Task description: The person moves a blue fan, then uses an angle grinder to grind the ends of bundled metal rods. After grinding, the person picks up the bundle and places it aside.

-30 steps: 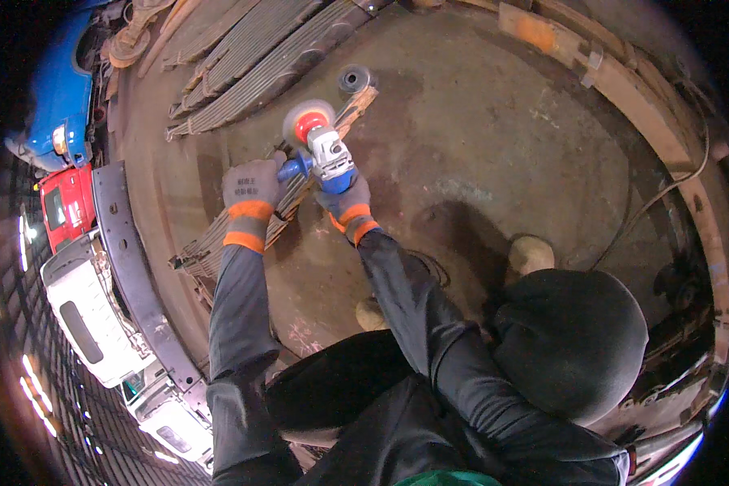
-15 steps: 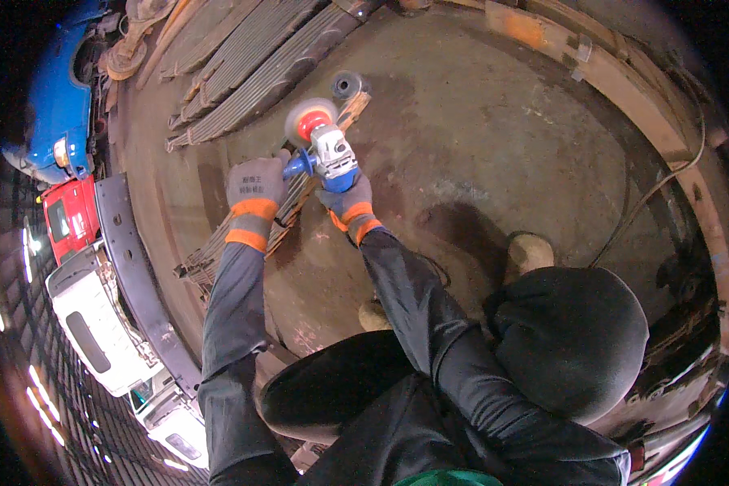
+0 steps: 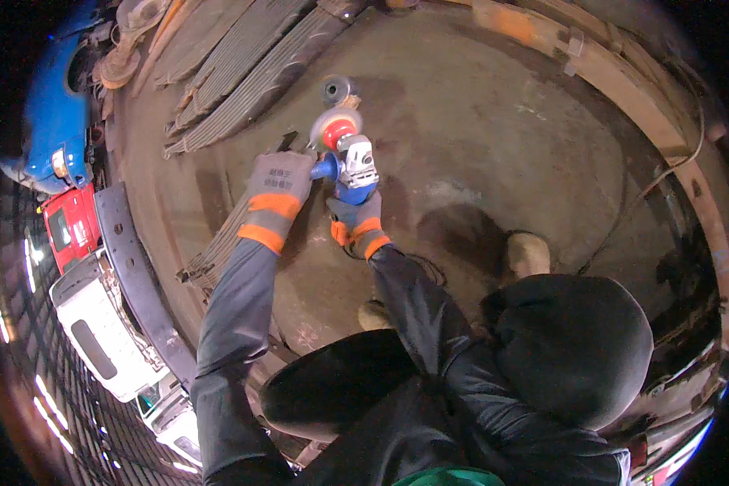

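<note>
My right hand, in a grey glove with an orange-striped cuff, grips the blue-and-silver angle grinder by its body. My left hand, gloved alike, is closed on the blue side handle. The grinder's round disc with a red centre looks blurred and lies over the upper part of a bundle of long steel leaf springs, which runs diagonally beneath both hands and is partly hidden by them. Just beyond the disc, at the bundle's upper end, is a grey metal ring.
More leaf-spring stacks lie at the top. Blue, red and white truck cabs stand left, beside a long dark steel beam. A rusty curved beam and a cable lie right. My bent legs fill the lower middle.
Both hands and the grinder have shifted right and slightly down in the picture, so the disc now sits lower and farther right over the spring bundle. The grip is unchanged.
</note>
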